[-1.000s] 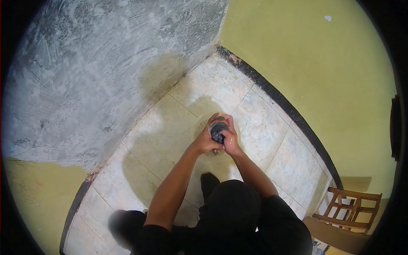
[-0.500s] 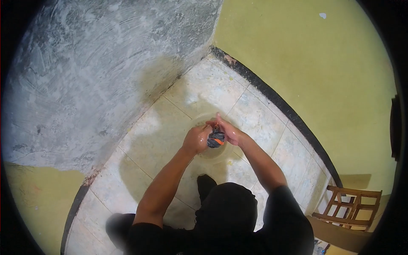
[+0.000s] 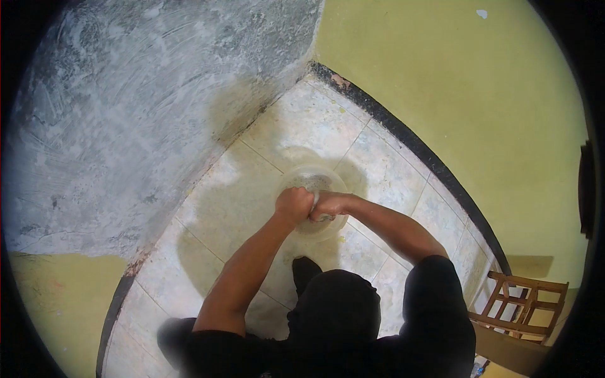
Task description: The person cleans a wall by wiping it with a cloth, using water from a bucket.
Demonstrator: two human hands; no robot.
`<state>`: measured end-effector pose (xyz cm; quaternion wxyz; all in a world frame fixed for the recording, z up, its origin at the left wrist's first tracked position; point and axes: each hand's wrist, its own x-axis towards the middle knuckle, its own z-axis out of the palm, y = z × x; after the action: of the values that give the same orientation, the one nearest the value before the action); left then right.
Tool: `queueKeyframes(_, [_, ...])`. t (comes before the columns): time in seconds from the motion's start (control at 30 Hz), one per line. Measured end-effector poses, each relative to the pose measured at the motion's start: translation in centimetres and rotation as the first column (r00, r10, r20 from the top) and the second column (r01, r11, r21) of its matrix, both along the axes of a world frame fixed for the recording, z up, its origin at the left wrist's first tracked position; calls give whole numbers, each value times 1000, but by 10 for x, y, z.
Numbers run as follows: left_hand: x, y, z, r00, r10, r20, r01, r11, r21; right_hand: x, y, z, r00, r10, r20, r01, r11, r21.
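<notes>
Over a round translucent basin (image 3: 340, 183) on the floor, both of my hands are closed close together. My left hand (image 3: 294, 204) is a fist on a wet cloth (image 3: 316, 198), of which only a small greyish part shows between the hands. My right hand (image 3: 330, 205), just beside it, is wrapped round the same cloth, with a bit showing below its fingers. Most of the cloth is hidden in the fists. Water with foam or bubbles shows in the basin beyond the hands.
Pale floor tiles (image 3: 384, 170) surround the basin. A rough grey wall (image 3: 145, 113) rises at the left and a yellow-green wall (image 3: 454, 82) at the right, with a black skirting edge. A wooden rack (image 3: 526, 327) stands at the lower right.
The dark cloth with an orange patch, cupped between my hands before, is now mostly hidden in closed fists. My right hand has turned over, and its elbow has swung outward.
</notes>
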<state>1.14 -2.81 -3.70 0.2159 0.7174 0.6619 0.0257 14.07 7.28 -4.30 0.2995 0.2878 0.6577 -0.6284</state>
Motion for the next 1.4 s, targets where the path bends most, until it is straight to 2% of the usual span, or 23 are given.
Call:
queueKeyframes(0.07, [1,1,6,998,67,18,-66,996,-61,-3,-7,1,997,68,23,-71,976,205])
queueKeyframes(0.13, [4,1,9,980,198,32,-189,966,-175,-3,-21,-8,947,169,-275,82,697,713])
queueKeyframes(0.27, [4,4,9,946,319,61,-288,911,-294,-8,-16,27,947,317,-39,-162,579,799])
queueKeyframes(0.33, [2,8,3,930,351,113,-286,880,-380,-12,-12,37,851,522,52,-298,399,867])
queueKeyframes(0.43, [10,14,-33,943,291,164,-219,909,-355,-1,-8,34,740,672,29,-258,243,935])
queueKeyframes(0.5, [15,18,-38,975,63,214,11,945,-327,7,-5,20,675,737,-34,-164,195,967])
queueKeyframes(0.53, [15,15,-16,964,136,230,-32,914,-405,14,-1,7,619,778,-102,-41,162,986])
queueKeyframes(0.57, [22,21,-89,949,-12,315,91,967,-237,20,1,-5,526,833,-172,96,143,985])
queueKeyframes(0.6, [31,2,-53,895,203,398,-145,975,-170,21,2,-16,576,816,57,-136,27,990])
queueKeyframes(0.63, [30,7,-137,860,-12,510,-133,960,247,14,1,6,647,762,-13,-231,212,950])
queueKeyframes(0.67, [28,-5,-77,728,229,646,-275,961,-32,13,0,18,835,519,-183,-128,506,853])
queueKeyframes(0.7, [21,-7,-66,600,274,752,-319,943,-89,16,-4,35,753,630,-188,-101,393,914])
queueKeyframes(0.73, [3,-13,-40,484,292,825,-388,917,-97,16,-18,67,927,281,-247,47,567,822])
queueKeyframes(0.77, [-8,-20,-14,354,282,892,-428,897,-114,32,-1,20,835,76,-545,296,774,561])
queueKeyframes(0.8, [-26,-24,7,375,271,886,-452,888,-80,24,-12,55,796,-127,-592,358,887,291])
queueKeyframes(0.87, [-60,-30,46,84,397,914,-323,878,-352,14,-19,87,700,-382,-603,436,898,-63])
queueKeyframes(0.9, [-73,-31,57,111,373,921,-340,885,-317,7,-15,69,638,-438,-633,465,875,-136])
queueKeyframes(0.97, [-93,-38,72,-168,219,961,-446,852,-272,-24,-18,68,539,-397,-743,479,870,-117])
queueKeyframes(1.03, [-118,-58,103,-118,197,973,-474,850,-229,-76,-57,123,657,-328,-679,475,879,35])
queueKeyframes(1.1, [-143,-79,121,10,-27,1000,-537,843,28,-116,-82,152,625,-296,-723,400,916,-29])
queueKeyframes(1.2, [-170,-137,164,-21,-99,995,-512,856,75,-152,-118,182,663,-335,-670,236,942,-238])
queueKeyframes(1.27, [-194,-174,178,89,-28,996,-409,910,63,-170,-150,178,611,-261,-747,200,964,-173])
queueKeyframes(1.4, [-221,-252,175,-15,172,985,-612,777,-145,-205,-160,147,534,-124,-836,209,978,-11])
